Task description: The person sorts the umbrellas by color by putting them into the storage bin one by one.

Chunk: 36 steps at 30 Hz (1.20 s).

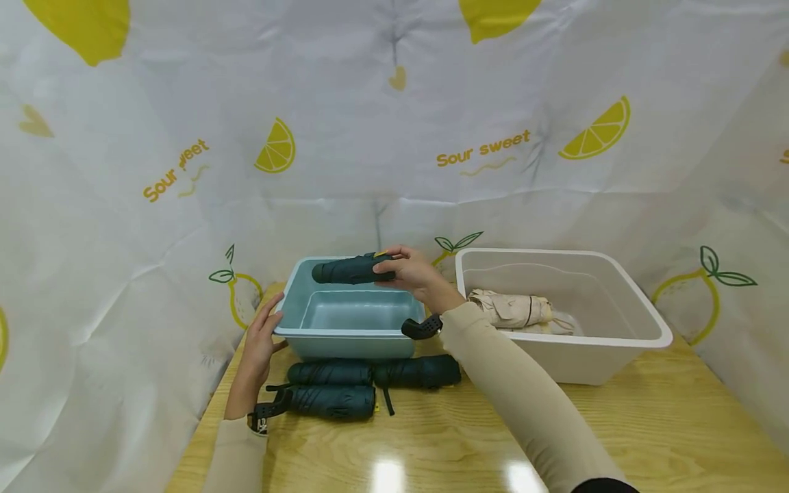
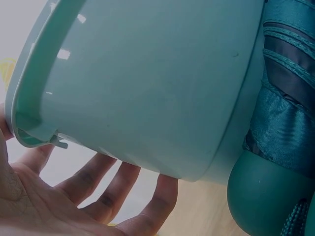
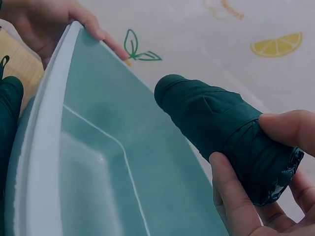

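A folded dark green umbrella [image 1: 348,270] is held above the light blue bin [image 1: 351,333] by my right hand [image 1: 411,274], thumb and fingers around one end. In the right wrist view the umbrella [image 3: 211,118] slants over the bin's far wall. My left hand [image 1: 261,342] grips the bin's left front corner; in the left wrist view some fingers lie under the rim against the outer wall. Several more folded green umbrellas lie on the table in front of the bin, among them a front one [image 1: 333,402] and a right one [image 1: 419,371].
To the right stands a white bin [image 1: 616,341] with a folded beige umbrella [image 1: 511,309] inside. Both bins rest on a wooden table [image 1: 456,445]. Behind hangs a white lemon-print sheet [image 1: 370,137].
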Tool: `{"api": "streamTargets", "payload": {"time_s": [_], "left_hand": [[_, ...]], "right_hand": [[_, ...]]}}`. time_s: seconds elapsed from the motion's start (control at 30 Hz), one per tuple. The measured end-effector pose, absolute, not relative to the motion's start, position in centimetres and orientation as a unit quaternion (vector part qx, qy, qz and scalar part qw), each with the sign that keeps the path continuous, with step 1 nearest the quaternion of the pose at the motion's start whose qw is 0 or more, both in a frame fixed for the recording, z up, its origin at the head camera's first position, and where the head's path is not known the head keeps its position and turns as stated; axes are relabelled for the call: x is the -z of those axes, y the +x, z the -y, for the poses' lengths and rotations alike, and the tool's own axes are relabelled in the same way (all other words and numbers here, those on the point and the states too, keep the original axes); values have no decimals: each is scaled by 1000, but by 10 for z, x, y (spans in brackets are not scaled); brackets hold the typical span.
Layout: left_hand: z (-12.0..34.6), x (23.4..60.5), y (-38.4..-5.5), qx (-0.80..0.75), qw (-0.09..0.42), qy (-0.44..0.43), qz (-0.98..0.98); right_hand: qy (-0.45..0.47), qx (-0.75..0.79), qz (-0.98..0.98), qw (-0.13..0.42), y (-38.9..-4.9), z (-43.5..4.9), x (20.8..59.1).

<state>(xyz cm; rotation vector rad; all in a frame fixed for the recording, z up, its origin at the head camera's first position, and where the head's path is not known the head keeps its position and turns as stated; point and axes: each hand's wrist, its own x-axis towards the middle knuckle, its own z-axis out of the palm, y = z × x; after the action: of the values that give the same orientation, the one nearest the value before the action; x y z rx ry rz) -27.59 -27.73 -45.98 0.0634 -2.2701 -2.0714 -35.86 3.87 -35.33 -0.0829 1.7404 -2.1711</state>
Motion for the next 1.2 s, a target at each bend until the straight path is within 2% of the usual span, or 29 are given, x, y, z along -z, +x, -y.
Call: {"api": "streamTargets", "payload": {"time_s": [0.53,0.93,1.2], "left_hand": [[276,461,-279,673,39,21,739],[279,461,-280,672,43,21,739],[278,463,-279,675,40,23,736]], "right_hand": [[35,750,-635,183,-382,-25,372],[49,724,-658,202,-389,-11,384],[66,709,-675,192,-389,-6,389]]}}
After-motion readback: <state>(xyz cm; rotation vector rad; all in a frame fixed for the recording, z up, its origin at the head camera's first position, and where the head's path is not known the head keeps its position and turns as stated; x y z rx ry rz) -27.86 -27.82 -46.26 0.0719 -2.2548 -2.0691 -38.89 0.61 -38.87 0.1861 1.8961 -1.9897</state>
